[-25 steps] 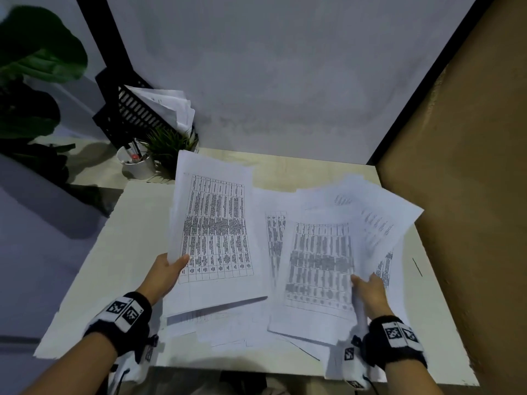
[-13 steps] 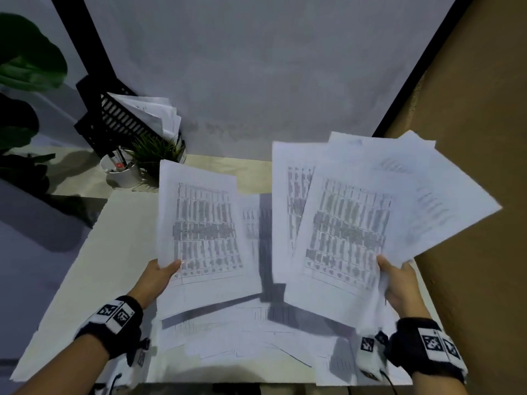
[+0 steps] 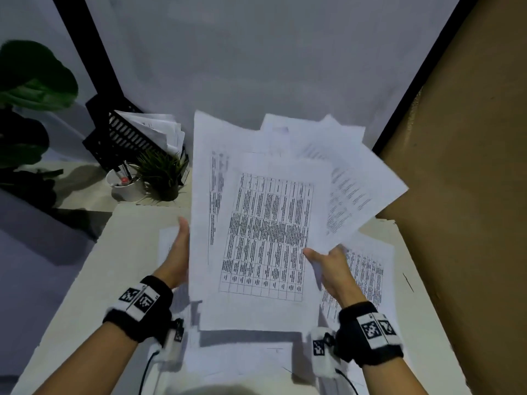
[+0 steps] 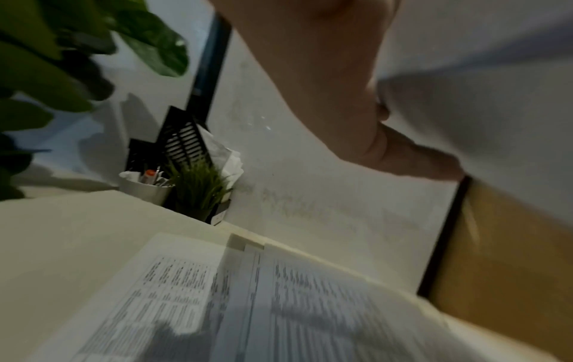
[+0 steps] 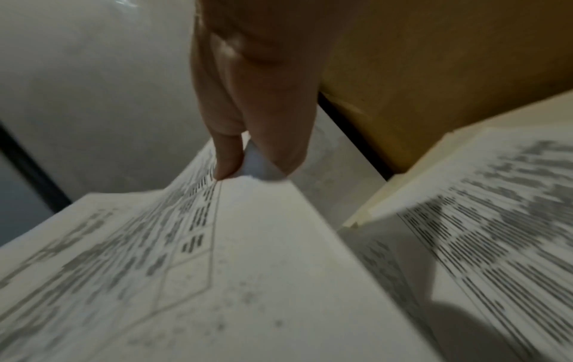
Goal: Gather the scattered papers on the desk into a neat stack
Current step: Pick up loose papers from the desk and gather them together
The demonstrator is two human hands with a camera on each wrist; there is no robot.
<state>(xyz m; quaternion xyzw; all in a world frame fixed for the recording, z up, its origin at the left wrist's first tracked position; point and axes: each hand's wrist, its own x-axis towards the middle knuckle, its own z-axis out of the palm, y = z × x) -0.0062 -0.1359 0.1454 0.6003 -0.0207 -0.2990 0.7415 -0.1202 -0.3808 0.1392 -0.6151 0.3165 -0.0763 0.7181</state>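
Observation:
A fanned bunch of printed papers (image 3: 265, 229) is raised above the desk (image 3: 85, 295), tilted toward me. My left hand (image 3: 179, 252) holds its left edge, thumb up along the margin and fingers hidden behind the sheets. In the left wrist view the left hand (image 4: 356, 110) meets the white sheet (image 4: 480, 110) at the upper right. My right hand (image 3: 328, 260) pinches the lower right of the bunch; the right wrist view shows its fingers (image 5: 229, 156) clamped on the table sheet (image 5: 201, 281). Several loose papers (image 3: 368, 269) still lie on the desk, some under the raised bunch (image 3: 242, 354).
At the back left stand a black file tray (image 3: 125, 138) holding other papers, a white pen cup (image 3: 125, 186) and a small green plant (image 3: 162, 172). A large-leaf plant (image 3: 28, 81) is far left. A brown panel (image 3: 456, 195) borders the desk's right side.
The right hand swung its fan of sheets left, onto the sheet held by the left hand. The two separate bunches now overlap as one in the middle, higher above the desk.

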